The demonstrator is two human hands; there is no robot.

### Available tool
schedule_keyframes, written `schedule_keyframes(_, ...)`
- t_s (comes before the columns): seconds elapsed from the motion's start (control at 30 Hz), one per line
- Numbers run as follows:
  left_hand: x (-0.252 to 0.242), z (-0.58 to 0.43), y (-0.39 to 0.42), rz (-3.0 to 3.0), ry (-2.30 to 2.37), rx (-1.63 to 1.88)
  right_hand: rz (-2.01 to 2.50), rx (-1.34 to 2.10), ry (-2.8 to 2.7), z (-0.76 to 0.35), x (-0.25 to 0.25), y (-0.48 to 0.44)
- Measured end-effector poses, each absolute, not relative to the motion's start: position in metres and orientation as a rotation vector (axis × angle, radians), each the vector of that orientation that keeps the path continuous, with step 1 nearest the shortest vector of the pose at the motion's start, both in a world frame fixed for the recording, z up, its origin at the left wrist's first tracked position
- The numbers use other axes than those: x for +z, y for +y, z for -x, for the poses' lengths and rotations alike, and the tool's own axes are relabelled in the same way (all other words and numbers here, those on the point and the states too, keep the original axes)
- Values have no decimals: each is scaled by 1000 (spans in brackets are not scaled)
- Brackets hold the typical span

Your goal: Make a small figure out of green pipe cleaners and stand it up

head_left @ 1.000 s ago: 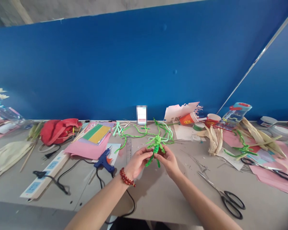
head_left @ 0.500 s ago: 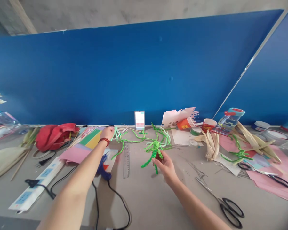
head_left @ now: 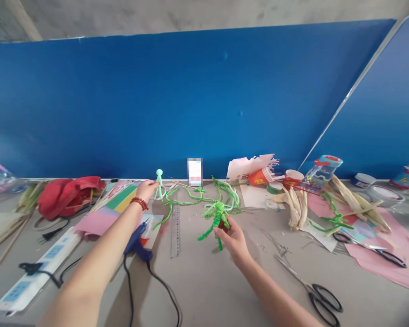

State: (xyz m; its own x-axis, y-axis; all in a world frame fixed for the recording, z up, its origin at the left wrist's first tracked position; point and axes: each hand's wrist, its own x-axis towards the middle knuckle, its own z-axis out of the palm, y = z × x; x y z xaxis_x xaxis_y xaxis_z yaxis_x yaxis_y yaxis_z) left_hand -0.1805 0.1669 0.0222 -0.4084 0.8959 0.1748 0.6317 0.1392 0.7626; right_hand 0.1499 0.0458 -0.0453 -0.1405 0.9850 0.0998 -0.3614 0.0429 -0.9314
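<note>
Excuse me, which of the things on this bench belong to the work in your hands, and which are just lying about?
Part of the work: right hand holding a green pipe-cleaner figure; left hand beside a small mint-green pipe-cleaner figure; loose green pipe cleaners.

Lying about: blue hot glue gun; ruler; black-handled scissors; red fabric bundle; power strip.

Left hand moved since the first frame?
Yes: the left hand has gone left and away from the person, from the right of the ruler to beyond its left side.
</note>
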Motion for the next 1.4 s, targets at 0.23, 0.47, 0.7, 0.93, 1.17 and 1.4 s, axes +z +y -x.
schedule_keyframes(0.23, 24, 100, 76, -1415, 1400, 1406, 777, 1409, -1031, -148, -42, 44)
schedule_keyframes(0.47, 11, 41, 43, -1027, 811, 1312, 765, 1352, -969, -160, -28, 50)
schedule_keyframes(0.7, -7, 42, 43, -855, 670, 1185, 674, 1392, -923, -173, -22, 53)
schedule_keyframes(0.93, -9, 35, 37, -871, 672, 1078, 681, 1591, -986, -178, -16, 53)
schedule_keyframes(1.17, -11, 28, 35, -830, 782, 1079, 662, 1659, -1109, -169, -20, 45)
schedule_keyframes(1.4, -6, 28, 34, -829, 787, 1090, 680, 1656, -1122, -168, -22, 46)
